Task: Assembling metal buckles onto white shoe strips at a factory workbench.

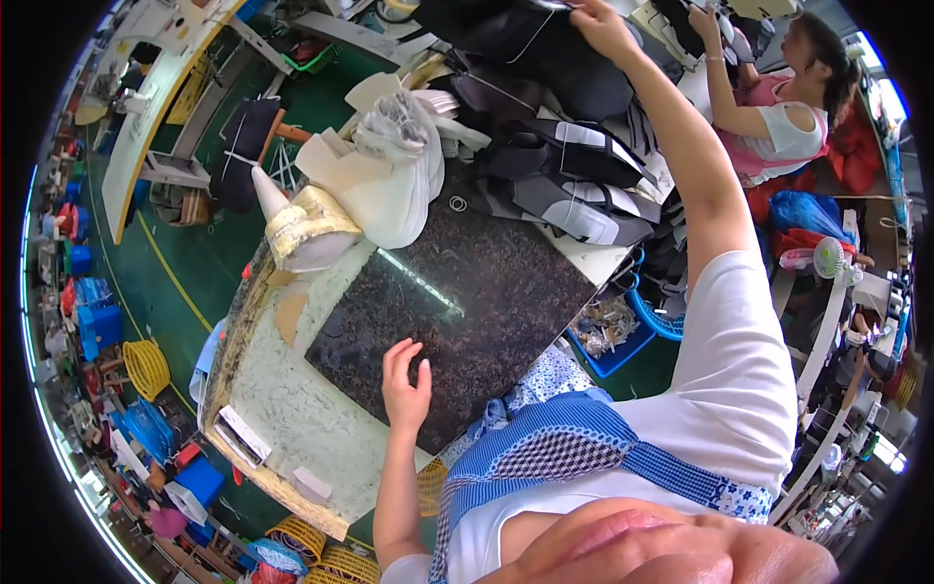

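My left hand (406, 387) hovers at the near left part of a dark speckled stone slab (477, 282), its fingers apart and nothing in them. Stretched far forward, my right hand (605, 31) has its fingers closed on the edge of a tied bundle of black fabric pieces (520, 37) at the top of the view. Nearer than that bundle lie stacked black and grey shoe uppers (579, 185), tied with thin cord. Two small pale rings (457, 203) rest on the slab.
White sheet pieces (389, 185) and a cone of thread (269, 195) stand left of the slab on the worn table (282, 399). A blue bin of scraps (615, 336) is at the right. Another person (778, 117) works at the far right.
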`<state>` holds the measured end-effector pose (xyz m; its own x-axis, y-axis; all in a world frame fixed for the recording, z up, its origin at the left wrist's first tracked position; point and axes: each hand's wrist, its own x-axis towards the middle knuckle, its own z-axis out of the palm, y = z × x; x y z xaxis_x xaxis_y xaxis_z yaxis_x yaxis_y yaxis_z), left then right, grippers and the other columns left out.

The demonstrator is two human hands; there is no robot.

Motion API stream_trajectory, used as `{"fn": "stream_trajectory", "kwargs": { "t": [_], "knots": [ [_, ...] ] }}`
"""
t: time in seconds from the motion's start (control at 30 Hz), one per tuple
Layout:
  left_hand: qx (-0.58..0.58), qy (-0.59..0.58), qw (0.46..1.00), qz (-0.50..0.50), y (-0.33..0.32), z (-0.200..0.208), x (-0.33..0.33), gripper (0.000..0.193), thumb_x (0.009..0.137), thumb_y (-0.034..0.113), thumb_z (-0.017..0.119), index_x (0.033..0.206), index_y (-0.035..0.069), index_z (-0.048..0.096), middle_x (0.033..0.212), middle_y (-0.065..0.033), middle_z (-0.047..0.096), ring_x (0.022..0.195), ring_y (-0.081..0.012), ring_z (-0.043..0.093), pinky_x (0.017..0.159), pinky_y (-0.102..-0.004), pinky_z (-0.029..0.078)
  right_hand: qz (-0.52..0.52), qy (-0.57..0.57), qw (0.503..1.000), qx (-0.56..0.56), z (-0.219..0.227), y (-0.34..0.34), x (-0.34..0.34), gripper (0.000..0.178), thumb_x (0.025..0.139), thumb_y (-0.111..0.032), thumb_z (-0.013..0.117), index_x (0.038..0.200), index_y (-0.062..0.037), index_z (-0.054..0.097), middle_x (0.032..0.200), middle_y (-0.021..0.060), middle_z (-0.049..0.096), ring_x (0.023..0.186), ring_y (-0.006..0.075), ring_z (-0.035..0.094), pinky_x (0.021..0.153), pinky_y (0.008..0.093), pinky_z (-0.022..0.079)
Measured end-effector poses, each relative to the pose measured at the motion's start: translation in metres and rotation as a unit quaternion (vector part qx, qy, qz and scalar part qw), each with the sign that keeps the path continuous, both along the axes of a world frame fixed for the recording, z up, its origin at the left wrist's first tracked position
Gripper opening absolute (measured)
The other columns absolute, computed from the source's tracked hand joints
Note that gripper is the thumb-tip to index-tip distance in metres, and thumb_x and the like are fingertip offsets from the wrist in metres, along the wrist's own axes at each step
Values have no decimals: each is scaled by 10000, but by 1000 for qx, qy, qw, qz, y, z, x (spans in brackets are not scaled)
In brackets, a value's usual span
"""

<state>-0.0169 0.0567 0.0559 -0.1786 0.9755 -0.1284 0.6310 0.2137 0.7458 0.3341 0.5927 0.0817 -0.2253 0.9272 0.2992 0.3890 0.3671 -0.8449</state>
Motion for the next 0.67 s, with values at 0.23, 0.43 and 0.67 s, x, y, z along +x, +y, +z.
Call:
{"fn": "stream_trajectory", "kwargs": {
  "t": [0.23, 0.43, 0.67],
  "knots": [
    [10, -274, 962, -9, 131, 18, 27, 253, 933, 63, 632, 1177, 5, 596, 1118, -115, 685, 1029, -184, 667, 907, -315, 515, 163, -148, 948, -228, 22, -8, 12, 824, 765, -160, 703, 1508, -224, 352, 1314, 62, 531, 1049, 127, 561, 945, 276, 418],
    [-14, -382, 921, -82, 194, 10, 97, 246, 903, 132, 683, 1112, 11, 635, 1061, -102, 699, 992, -177, 668, 882, -303, 528, 13, -259, 950, -175, -22, -49, 2, 787, 675, -236, 810, 1375, -130, 466, 1144, 121, 622, 1010, 198, 604, 866, 340, 486],
    [-8, -480, 877, 1, 154, 2, 96, 220, 918, 133, 667, 1113, 36, 640, 1002, -65, 685, 929, -122, 642, 869, -267, 512, 144, -95, 955, -243, 8, -54, 23, 340, 781, -76, 720, 1104, 12, 662, 918, 66, 724, 785, 136, 695, 727, 230, 553]
  ]
}}
